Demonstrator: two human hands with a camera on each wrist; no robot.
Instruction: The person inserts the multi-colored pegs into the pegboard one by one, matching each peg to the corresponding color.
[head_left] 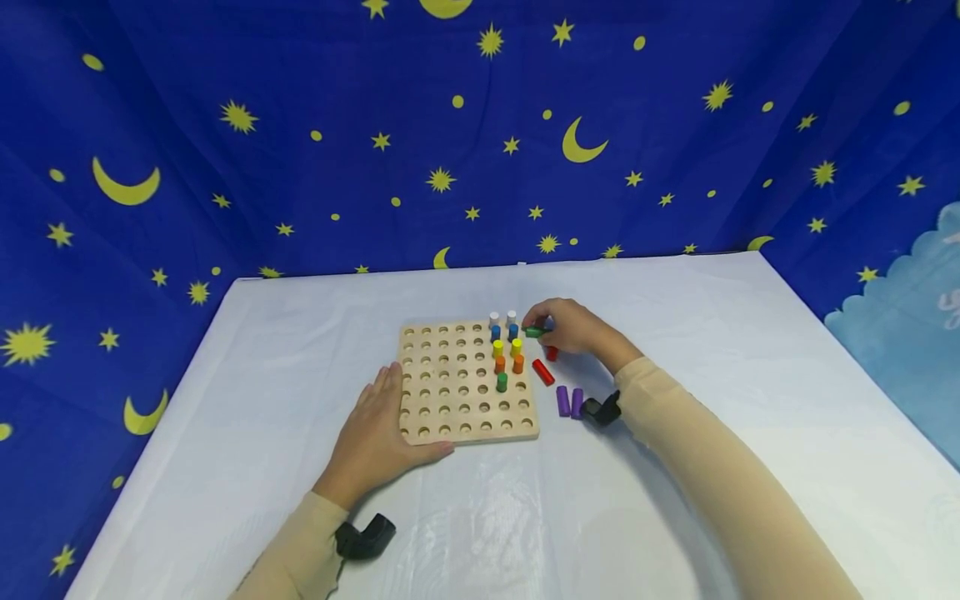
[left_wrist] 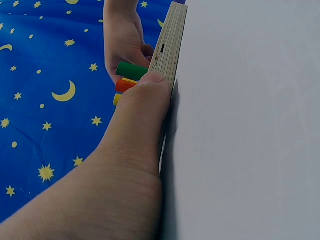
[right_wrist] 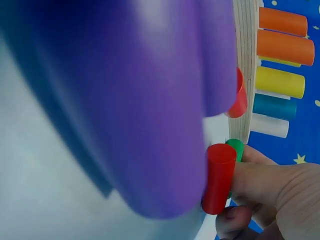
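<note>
A wooden pegboard (head_left: 444, 392) with rows of round holes lies on the table. My left hand (head_left: 375, 429) rests against its left side, fingers straight along the edge and thumb at the front edge; the left wrist view shows the thumb (left_wrist: 145, 107) against the board's side. Just beyond the board's right edge, my right hand (head_left: 570, 325) pinches a green peg (head_left: 534, 332) lying sideways, partly covered by the fingers. Another green peg (head_left: 502, 382) stands in the board, behind pairs of orange (head_left: 499, 365), yellow (head_left: 516, 348), blue (head_left: 496, 333) and white pegs (head_left: 512, 317).
Right of the board lie a red peg (head_left: 543, 372), a second red peg (head_left: 552, 353) close under my right hand, and two purple pegs (head_left: 563, 401) side by side. A white cloth (head_left: 480, 517) covers the table; a blue star-patterned curtain (head_left: 480, 150) hangs behind.
</note>
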